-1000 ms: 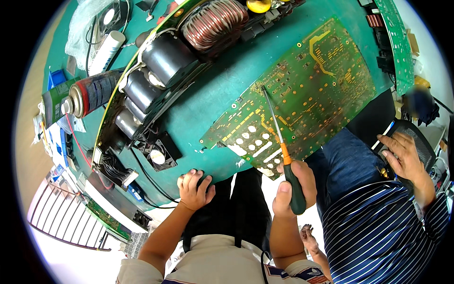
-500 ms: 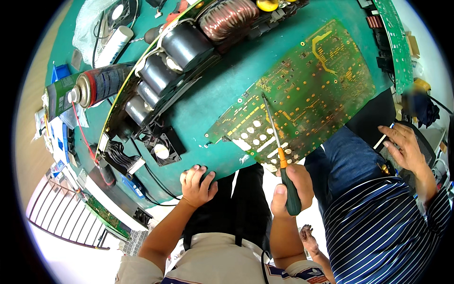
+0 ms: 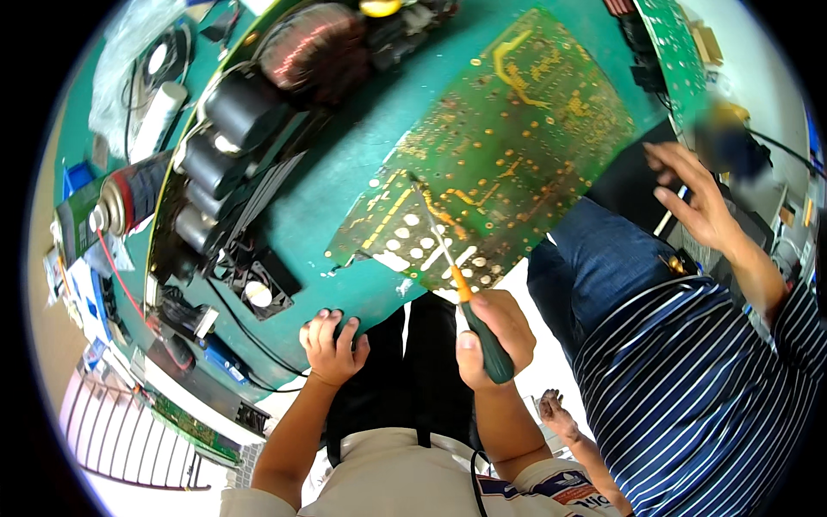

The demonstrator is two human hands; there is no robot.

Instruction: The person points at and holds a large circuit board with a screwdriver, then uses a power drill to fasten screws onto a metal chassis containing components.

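My right hand [image 3: 498,332] grips the dark green and orange handle of a screwdriver [image 3: 459,280]. Its thin shaft slants up and away over a green circuit board [image 3: 551,129], the tip at the board's left part; whether it touches cannot be made out. This board lies on the green tabletop, with a row of pale solder pads along its near side. At the table's near edge rests my left hand [image 3: 334,349], its fingers bent but apart, with no held thing visible.
Left of the board stands a large board with black capacitors [image 3: 245,108], a copper coil [image 3: 314,52] and a small fan [image 3: 258,289]. Spray cans [image 3: 129,198] lie beyond it. On the right, a co-worker's hand [image 3: 702,202] holds a thin white stick near the table.
The whole view has shifted, so the table things appear farther left. The screwdriver's tip has moved slightly toward the board's left edge. The co-worker's hand has risen toward the table.
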